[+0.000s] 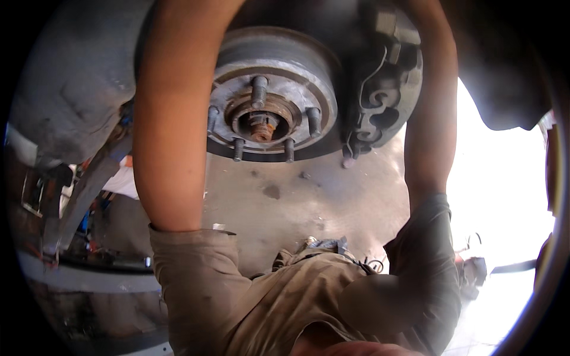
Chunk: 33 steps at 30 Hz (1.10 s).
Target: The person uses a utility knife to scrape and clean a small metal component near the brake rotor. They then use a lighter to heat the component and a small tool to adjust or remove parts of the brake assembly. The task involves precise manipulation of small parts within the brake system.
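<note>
Both of my arms reach up past the top edge, so neither hand shows, nor anything they may hold. Between the arms sits a brake disc [279, 50], grey metal with rusty patches. Several threaded wheel studs [259, 92] stick out of its hub face, around a rusty axle end [262, 130]. To the right of the disc is a brake caliper [371, 110], with a curled spring clip on its side. My left forearm [175, 107] passes in front of the disc's left side. Beside the caliper, my right forearm [432, 107] rises toward the top.
A stained concrete floor [267, 202] lies below the disc. Grey bodywork [83, 83] fills the upper left, with a slanted metal bar [89, 190] beneath it. Dark bodywork [504, 89] hangs at the upper right. Bright glare washes out the right side.
</note>
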### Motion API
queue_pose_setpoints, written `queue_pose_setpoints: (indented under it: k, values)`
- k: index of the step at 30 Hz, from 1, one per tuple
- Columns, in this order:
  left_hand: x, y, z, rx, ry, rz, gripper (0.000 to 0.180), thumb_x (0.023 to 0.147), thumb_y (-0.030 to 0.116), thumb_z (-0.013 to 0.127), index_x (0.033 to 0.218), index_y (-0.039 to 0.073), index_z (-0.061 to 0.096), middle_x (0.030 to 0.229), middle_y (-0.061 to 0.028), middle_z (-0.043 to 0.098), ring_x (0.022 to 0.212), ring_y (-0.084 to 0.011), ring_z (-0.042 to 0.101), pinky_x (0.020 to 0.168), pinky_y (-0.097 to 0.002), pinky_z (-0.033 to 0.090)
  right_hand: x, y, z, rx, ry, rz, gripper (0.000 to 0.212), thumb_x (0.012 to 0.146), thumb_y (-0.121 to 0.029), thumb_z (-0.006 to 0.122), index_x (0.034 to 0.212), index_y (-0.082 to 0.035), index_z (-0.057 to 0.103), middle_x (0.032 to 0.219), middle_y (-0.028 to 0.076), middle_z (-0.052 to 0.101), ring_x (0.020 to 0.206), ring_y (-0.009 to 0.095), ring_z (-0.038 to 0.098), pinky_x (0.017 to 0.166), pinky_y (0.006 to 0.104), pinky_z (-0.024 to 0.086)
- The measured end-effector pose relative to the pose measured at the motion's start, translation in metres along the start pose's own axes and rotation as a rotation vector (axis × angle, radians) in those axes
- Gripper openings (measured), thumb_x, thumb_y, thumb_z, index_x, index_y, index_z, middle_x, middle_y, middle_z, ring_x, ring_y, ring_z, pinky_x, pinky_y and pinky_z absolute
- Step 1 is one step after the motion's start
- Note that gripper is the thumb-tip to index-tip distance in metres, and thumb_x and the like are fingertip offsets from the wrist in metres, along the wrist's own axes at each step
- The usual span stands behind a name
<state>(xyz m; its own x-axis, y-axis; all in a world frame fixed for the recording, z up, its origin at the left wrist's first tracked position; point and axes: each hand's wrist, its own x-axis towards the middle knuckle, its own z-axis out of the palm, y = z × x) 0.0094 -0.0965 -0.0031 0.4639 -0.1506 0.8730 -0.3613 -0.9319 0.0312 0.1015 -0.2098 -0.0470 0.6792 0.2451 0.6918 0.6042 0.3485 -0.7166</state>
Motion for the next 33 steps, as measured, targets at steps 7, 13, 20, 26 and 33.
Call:
queue_pose_setpoints:
  k: [7, 13, 20, 26, 33]
  values:
    - [0.015, -0.058, -0.047, -0.641, -0.207, -0.134, 0.02, 0.093, 0.012, 0.055, 0.105, -0.004, 0.054, 0.079, -0.0077, 0.06, 0.071, -0.0157, 0.062, 0.065, -0.0237, 0.05, 0.025, -0.008, 0.014, 0.305, -0.022, -0.035, 0.023, 0.087, -0.021, 0.063, 0.095, 0.0, 0.065, 0.079, 0.006, 0.062, 0.069, 0.014, 0.056, 0.062, 0.0255, 0.045]
    - [-0.004, -0.058, -0.025, -0.613, -0.053, -0.258, 0.025, 0.093, 0.012, 0.055, 0.11, -0.006, 0.058, 0.076, -0.0044, 0.057, 0.066, -0.0135, 0.058, 0.064, -0.0251, 0.05, 0.028, 0.014, -0.002, 0.617, -0.191, 0.054, 0.023, 0.09, -0.019, 0.059, 0.099, 0.001, 0.064, 0.079, 0.004, 0.059, 0.067, 0.014, 0.054, 0.063, 0.0258, 0.045]
    - [-0.001, -0.034, -0.026, -0.562, -0.063, -0.326, 0.022, 0.094, 0.012, 0.05, 0.103, -0.005, 0.058, 0.077, -0.0055, 0.058, 0.066, -0.0141, 0.058, 0.064, -0.025, 0.049, 0.038, 0.018, -0.007, 0.629, -0.376, 0.082, 0.023, 0.088, -0.014, 0.061, 0.106, 0.001, 0.063, 0.077, 0.002, 0.06, 0.065, 0.011, 0.053, 0.06, 0.0233, 0.044]
    - [0.008, -0.038, -0.016, -0.729, -0.135, -0.32, 0.021, 0.092, 0.011, 0.054, 0.107, -0.003, 0.049, 0.085, -0.0136, 0.062, 0.071, -0.0196, 0.063, 0.065, -0.027, 0.051, 0.043, -0.01, -0.018, 0.254, -0.45, -0.052, 0.017, 0.089, -0.011, 0.059, 0.1, 0.001, 0.063, 0.078, 0.004, 0.063, 0.066, 0.011, 0.057, 0.057, 0.024, 0.044]
    - [-0.001, -0.053, -0.034, -0.599, -0.055, -0.363, 0.027, 0.091, 0.014, 0.057, 0.11, -0.005, 0.055, 0.086, -0.0107, 0.064, 0.073, -0.017, 0.063, 0.067, -0.0254, 0.05, 0.038, -0.017, 0.012, -0.156, -0.333, -0.489, 0.019, 0.085, -0.013, 0.058, 0.1, 0.0, 0.056, 0.073, 0.013, 0.064, 0.067, 0.019, 0.063, 0.061, 0.0338, 0.049]
